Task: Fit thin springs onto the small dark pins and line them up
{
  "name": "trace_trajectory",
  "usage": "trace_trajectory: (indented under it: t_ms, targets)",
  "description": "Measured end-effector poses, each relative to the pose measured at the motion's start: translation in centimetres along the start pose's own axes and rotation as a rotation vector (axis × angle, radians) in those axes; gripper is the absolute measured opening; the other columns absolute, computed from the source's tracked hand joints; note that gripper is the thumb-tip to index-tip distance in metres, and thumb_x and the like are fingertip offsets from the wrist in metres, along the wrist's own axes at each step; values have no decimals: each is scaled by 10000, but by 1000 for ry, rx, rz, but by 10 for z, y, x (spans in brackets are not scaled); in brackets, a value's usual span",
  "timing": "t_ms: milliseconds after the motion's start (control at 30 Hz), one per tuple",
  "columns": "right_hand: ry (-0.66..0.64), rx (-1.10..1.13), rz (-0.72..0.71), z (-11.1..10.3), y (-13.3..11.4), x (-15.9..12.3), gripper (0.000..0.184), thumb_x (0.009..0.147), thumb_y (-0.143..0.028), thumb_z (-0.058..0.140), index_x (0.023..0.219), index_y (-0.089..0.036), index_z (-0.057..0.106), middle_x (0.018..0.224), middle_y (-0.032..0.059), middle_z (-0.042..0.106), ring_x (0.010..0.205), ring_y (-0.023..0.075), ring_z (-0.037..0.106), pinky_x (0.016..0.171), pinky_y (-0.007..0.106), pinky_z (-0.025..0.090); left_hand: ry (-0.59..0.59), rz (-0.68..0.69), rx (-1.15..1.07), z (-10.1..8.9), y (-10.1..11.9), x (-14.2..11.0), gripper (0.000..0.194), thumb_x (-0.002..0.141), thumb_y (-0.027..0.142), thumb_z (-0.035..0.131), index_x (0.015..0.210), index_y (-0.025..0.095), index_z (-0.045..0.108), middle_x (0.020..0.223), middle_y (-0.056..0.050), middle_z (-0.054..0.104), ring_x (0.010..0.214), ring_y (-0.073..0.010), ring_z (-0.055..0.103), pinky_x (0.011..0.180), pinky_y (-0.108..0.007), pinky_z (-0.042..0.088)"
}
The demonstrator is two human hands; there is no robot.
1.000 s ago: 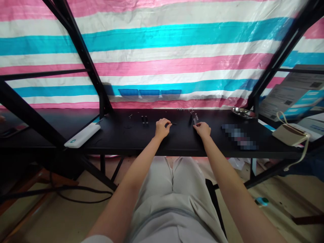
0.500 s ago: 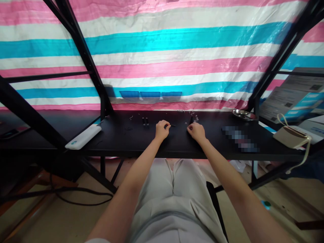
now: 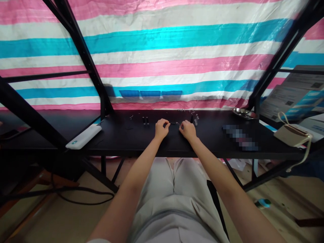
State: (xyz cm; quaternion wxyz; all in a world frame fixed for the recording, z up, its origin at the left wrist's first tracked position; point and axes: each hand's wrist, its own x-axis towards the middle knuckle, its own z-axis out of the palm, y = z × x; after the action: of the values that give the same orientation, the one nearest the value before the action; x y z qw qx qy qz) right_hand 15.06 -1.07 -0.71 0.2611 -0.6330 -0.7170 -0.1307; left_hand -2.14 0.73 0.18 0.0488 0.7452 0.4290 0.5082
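Head view, grip outward. Left hand: thumb and fingers pinching the end of a thin, black rod, which juts toward the other hand. Right hand: fingertips drawn together on a small, clear-looking piece at the rod's free end; whether the 2 parts touch is too small to tell.

Change: 1 second ago the right hand was at the cluster of small, clear pieces; it has since crossed leftward to the rod, while the left hand has kept its pinch. Judged meaning: the work has passed from fetching a piece to 2-handed handling at the rod's tip.

Just beyond the right hand: 1 short, black, upright-looking part, beside that cluster. Left of the grip: 2 short, black, pale-ended cylinders, side by side. Farther beyond: a row of tiny, white bits. Well to the right: a round, shiny, metal dish. Beneath all: a matt, black tabletop.
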Motion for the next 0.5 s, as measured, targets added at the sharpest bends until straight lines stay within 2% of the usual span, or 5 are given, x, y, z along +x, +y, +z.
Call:
trace_trajectory:
  t_ms: [500]
  targets:
    - [-21, -76, -67, 2, -1, -2, 94, 814, -202, 469, 793, -163, 552, 878, 74, 583, 817, 180, 509, 647, 291, 253, 3, 33, -25, 2, 0, -1, 54, 782, 175, 571, 729, 184, 575, 786, -34, 616, 782, -168, 556, 756, -320, 445]
